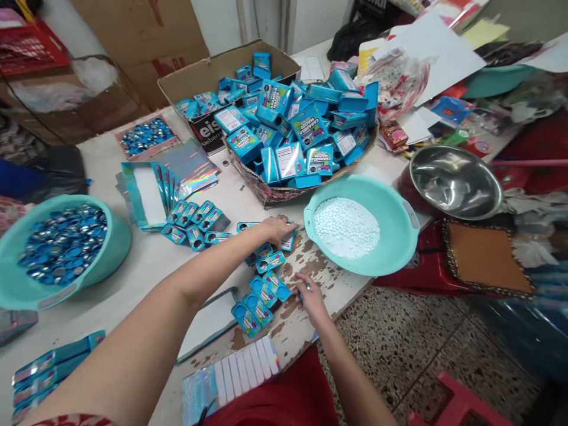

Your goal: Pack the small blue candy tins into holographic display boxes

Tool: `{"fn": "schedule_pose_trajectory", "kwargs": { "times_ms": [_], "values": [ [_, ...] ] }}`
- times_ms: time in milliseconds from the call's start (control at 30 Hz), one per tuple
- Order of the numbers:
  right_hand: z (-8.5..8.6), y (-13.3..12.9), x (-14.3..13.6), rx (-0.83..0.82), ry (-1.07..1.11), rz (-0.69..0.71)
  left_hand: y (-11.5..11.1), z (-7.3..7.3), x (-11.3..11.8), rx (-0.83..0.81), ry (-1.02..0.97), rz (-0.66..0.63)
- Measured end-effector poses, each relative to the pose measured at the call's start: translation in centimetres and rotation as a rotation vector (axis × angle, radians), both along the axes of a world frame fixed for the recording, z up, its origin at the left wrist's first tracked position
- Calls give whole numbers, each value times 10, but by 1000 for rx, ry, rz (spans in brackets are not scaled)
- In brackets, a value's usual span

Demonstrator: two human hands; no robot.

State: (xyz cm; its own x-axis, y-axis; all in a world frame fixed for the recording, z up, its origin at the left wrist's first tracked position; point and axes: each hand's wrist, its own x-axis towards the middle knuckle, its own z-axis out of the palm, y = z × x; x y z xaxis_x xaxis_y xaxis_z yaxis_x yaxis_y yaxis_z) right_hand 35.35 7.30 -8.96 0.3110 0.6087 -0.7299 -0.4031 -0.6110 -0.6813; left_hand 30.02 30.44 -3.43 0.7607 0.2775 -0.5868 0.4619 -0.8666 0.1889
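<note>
My left hand (277, 231) reaches across the table, its bent fingers on a small blue candy box (288, 241) at the far end of a group of similar boxes. Nearer to me, my right hand (311, 299) is closed beside the end of the row, with something small and dark at its fingertips that I cannot make out. Between my hands stand several blue candy boxes (264, 290), some with round lids in their tops. Further left, another cluster of boxes (195, 222) shows dark, open round holes.
A turquoise basin (399, 228) with small white candies stands right of my hands. Blue boxes (306, 127) overfill a carton behind. Another turquoise tub (110, 236) at left holds round blue lids (66, 242). A steel bowl (457, 177) sits near the table's right edge.
</note>
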Motion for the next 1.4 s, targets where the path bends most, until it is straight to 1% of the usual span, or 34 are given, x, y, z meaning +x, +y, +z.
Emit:
{"fn": "schedule_pose_trajectory", "kwargs": {
  "times_ms": [133, 233, 300, 433, 500, 533, 600, 700, 767, 800, 867, 900, 933, 1000, 1033, 1067, 1100, 1133, 1167, 1233, 1267, 1333, 1400],
  "values": [
    [-1, -1, 7, 1, 38, -19, 13, 3, 6, -31, -16, 52],
    [0, 2, 10, -20, 46, -31, 18, 5, 12, -60, 24, 48],
    [2, 9, 11, -27, 44, -50, 11, 1, 17, -64, 57, 36],
    [3, 27, 13, 24, 45, -59, -14, -9, 25, -42, 88, 56],
    [4, 33, 14, 42, 29, -47, -18, -9, 27, -31, 37, 99],
    [4, 34, 15, 52, 7, -37, -16, -6, 27, -42, 2, 147],
    [6, 35, 16, 98, -89, -2, -7, 2, 23, -123, -82, 305],
    [14, 33, 16, 232, -339, 79, 8, 20, 7, -321, -256, 617],
    [25, 33, 14, 299, -509, 119, 7, 32, -8, -447, -401, 774],
    [32, 34, 12, 319, -578, 132, 2, 38, -14, -499, -475, 826],
    [47, 36, 9, 340, -680, 144, -16, 51, -24, -583, -597, 884],
    [55, 37, 7, 347, -715, 140, -27, 58, -26, -614, -632, 890],
    [63, 36, 6, 353, -747, 129, -40, 64, -27, -641, -649, 878],
    [76, 31, 7, 347, -807, 93, -64, 76, -28, -666, -643, 797],
    [80, 26, 8, 337, -832, 78, -73, 82, -30, -646, -642, 744],
    [82, 20, 10, 326, -855, 66, -80, 86, -33, -593, -658, 707],
    [81, 12, 13, 319, -869, 58, -84, 88, -38, -506, -694, 700],
    [78, 4, 16, 314, -870, 53, -85, 89, -45, -391, -742, 730],
    [72, -3, 18, 312, -857, 55, -84, 87, -54, -257, -788, 786],
    [56, -15, 23, 302, -800, 84, -79, 77, -74, 10, -821, 901],
    [46, -18, 24, 293, -762, 112, -77, 69, -83, 112, -784, 922],
    [27, -19, 25, 271, -684, 173, -75, 51, -99, 237, -628, 877],
    [15, -17, 24, 257, -622, 215, -79, 37, -108, 291, -473, 788]
  ]
}}
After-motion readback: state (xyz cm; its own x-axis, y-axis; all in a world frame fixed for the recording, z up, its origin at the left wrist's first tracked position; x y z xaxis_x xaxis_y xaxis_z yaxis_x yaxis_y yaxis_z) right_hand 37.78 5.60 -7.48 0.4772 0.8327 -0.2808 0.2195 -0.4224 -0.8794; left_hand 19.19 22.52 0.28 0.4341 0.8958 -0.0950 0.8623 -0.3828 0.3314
